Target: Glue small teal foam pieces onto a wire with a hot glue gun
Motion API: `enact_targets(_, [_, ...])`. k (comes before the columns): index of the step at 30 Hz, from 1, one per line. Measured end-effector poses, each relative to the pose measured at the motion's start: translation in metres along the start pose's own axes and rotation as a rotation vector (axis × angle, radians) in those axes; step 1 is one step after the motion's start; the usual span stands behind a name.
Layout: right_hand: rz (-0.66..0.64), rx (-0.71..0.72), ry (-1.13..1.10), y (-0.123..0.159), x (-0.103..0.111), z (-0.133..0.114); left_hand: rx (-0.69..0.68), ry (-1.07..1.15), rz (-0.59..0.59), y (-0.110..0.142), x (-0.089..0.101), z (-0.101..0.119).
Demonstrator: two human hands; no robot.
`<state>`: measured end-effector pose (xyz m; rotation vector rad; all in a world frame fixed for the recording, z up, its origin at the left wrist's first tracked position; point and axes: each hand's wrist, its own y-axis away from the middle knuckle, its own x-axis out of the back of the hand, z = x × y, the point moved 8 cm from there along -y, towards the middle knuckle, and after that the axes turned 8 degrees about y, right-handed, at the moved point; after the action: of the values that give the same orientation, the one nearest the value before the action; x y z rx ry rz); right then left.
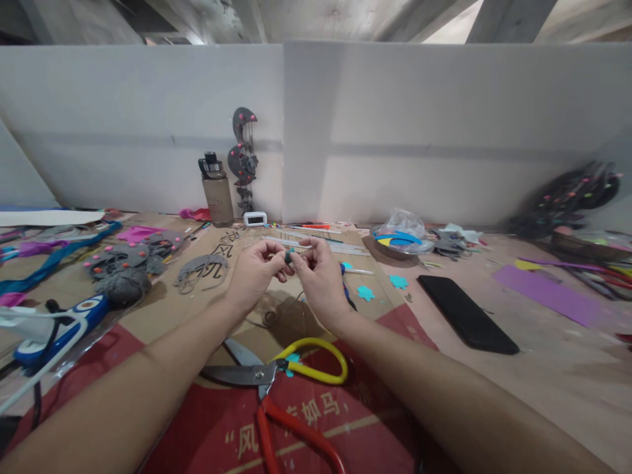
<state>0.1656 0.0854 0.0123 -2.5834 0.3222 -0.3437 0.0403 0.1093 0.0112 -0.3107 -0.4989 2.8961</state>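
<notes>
Both of my hands meet over the middle of the cardboard, fingertips pinched on one small dark green piece [289, 256], too small to name more closely. My left hand [257, 273] grips it from one side with thumb and forefinger. From the other side my right hand [318, 276] pinches it too, thumb against forefinger. Below my hands lies a pair of scissors [266, 375], blades apart, with one yellow and one red handle. A bit of turquoise shows beneath the yellow handle. Right of my right hand lie turquoise flower-shaped cutouts [365, 293].
A black phone [467, 313] lies at right, near a purple sheet [548, 289]. A bottle [217, 194] and a small white clock-like device [255, 219] stand by the back panel. Left are grey yarn [123, 283], pink-pinned grey pieces and a blue-white power strip [62, 332].
</notes>
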Motion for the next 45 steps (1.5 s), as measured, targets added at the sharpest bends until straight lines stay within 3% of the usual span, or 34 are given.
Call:
enact_targets(4, [-0.055,0.001,-0.022,0.000,-0.004,-0.001,0.048,0.063,-0.017,0.000,-0.001,-0.003])
enact_targets(11, [-0.038,-0.023,-0.020,-0.002,-0.001,0.003,0.121,0.279,-0.046,0.000,-0.006,-0.005])
enact_targets(25, [-0.015,0.068,0.064,0.003,-0.001,-0.003,0.131,0.047,0.074,-0.001,0.006,-0.008])
enact_targets(32, [-0.058,0.075,0.117,0.001,0.000,-0.007,0.081,0.036,0.079,-0.001,0.005,-0.005])
enact_targets(39, [-0.064,0.105,0.171,-0.001,0.002,-0.007,0.132,0.171,0.040,0.000,0.000,-0.006])
enact_targets(45, [-0.072,0.177,0.276,-0.001,0.003,-0.012,0.140,0.137,0.069,0.000,0.002,-0.007])
